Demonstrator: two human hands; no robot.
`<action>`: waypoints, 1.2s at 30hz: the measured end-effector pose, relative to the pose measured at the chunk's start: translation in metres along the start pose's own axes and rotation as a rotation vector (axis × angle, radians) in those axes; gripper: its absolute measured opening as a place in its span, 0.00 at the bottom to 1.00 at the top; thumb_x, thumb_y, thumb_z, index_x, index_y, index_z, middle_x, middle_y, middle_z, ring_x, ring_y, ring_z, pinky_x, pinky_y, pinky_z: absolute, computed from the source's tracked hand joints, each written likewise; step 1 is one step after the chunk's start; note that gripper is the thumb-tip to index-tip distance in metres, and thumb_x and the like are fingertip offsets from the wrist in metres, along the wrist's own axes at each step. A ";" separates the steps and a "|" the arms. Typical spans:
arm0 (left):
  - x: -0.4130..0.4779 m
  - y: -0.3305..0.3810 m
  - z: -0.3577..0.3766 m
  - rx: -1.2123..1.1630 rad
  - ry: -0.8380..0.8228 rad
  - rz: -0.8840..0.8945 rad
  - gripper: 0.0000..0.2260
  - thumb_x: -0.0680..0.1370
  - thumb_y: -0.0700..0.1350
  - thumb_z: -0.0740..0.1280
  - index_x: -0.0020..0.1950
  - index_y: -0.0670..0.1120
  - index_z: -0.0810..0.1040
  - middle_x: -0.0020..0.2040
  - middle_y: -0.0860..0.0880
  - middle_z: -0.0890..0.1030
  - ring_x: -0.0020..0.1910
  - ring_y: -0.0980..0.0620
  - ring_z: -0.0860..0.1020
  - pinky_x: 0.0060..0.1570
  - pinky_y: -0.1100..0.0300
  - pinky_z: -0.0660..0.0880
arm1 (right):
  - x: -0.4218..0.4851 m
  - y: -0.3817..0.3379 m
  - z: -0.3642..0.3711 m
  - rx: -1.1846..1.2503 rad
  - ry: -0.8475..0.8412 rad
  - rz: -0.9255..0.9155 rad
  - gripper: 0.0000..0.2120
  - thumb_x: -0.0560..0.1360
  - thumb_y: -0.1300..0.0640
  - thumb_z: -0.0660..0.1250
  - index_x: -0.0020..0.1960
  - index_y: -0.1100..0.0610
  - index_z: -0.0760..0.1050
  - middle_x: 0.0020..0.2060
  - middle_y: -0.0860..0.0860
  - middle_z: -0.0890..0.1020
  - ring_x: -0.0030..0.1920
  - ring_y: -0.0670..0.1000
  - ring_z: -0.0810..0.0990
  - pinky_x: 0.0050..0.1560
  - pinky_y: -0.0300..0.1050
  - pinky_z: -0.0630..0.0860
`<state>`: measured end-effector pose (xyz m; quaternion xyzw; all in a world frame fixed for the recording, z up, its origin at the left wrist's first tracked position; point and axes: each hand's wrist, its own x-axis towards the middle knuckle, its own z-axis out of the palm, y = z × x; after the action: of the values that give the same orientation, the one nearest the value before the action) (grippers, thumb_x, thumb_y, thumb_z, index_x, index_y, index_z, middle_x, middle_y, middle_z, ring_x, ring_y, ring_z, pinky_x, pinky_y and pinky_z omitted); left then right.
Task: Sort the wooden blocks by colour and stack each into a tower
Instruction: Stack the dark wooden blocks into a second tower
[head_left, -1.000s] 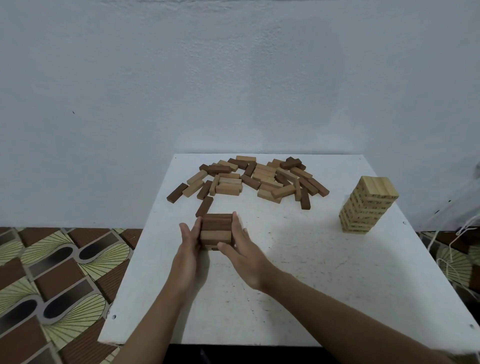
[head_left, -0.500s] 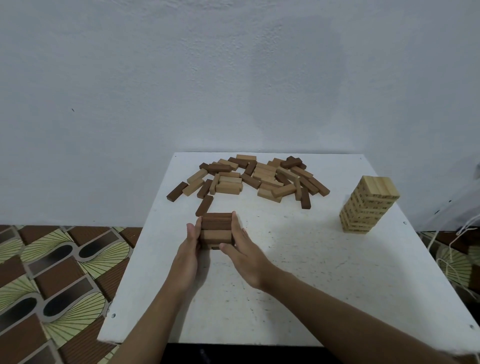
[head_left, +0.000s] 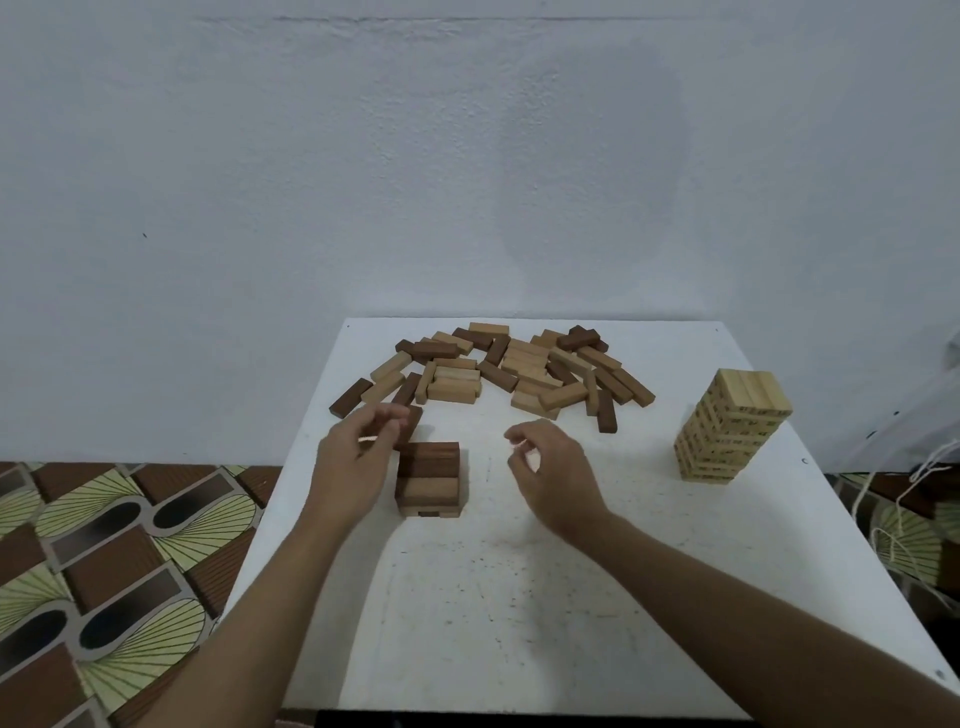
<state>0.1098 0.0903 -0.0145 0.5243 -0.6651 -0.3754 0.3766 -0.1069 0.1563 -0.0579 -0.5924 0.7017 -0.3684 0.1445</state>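
Observation:
A short stack of brown blocks (head_left: 428, 478) stands on the white table (head_left: 519, 597) near its left side. My left hand (head_left: 353, 462) hovers just left of the stack, fingers loosely curled, holding nothing; it partly hides a dark block (head_left: 410, 423) behind it. My right hand (head_left: 550, 467) hangs to the right of the stack, apart from it, fingers loosely curled and empty. A heap of mixed dark and light blocks (head_left: 509, 369) lies at the table's far side. A tall tower of pale blocks (head_left: 730, 423) stands at the right.
The table's left edge borders a patterned floor (head_left: 104, 545). A white wall (head_left: 467, 156) rises right behind the table. White cords (head_left: 893, 514) hang off the right side.
Both hands have let go of the short brown stack and moved apart, the left one up and left, the right one to the right. The stack stands where it was.

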 end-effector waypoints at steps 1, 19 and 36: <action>0.012 0.002 0.003 0.106 -0.068 0.035 0.09 0.84 0.43 0.65 0.56 0.52 0.83 0.53 0.59 0.83 0.52 0.61 0.78 0.50 0.68 0.73 | 0.007 0.008 -0.005 -0.086 0.041 -0.058 0.10 0.77 0.62 0.68 0.58 0.58 0.80 0.53 0.52 0.83 0.51 0.46 0.78 0.57 0.42 0.78; 0.072 0.043 0.101 0.956 -0.869 0.134 0.20 0.83 0.44 0.55 0.75 0.42 0.66 0.76 0.41 0.68 0.73 0.39 0.69 0.76 0.35 0.55 | 0.037 0.072 -0.025 -0.511 -0.136 -0.244 0.29 0.75 0.64 0.60 0.77 0.61 0.64 0.74 0.58 0.68 0.77 0.58 0.61 0.75 0.61 0.61; 0.061 0.035 0.099 1.001 -0.707 0.312 0.10 0.83 0.45 0.57 0.54 0.52 0.78 0.64 0.51 0.75 0.68 0.47 0.68 0.66 0.43 0.64 | 0.023 0.074 -0.027 -0.451 -0.042 -0.171 0.27 0.74 0.64 0.63 0.73 0.63 0.69 0.76 0.59 0.66 0.79 0.58 0.58 0.75 0.58 0.64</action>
<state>-0.0037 0.0466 -0.0202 0.3779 -0.9131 -0.1099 -0.1064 -0.1843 0.1457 -0.0849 -0.6743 0.7104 -0.2012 -0.0086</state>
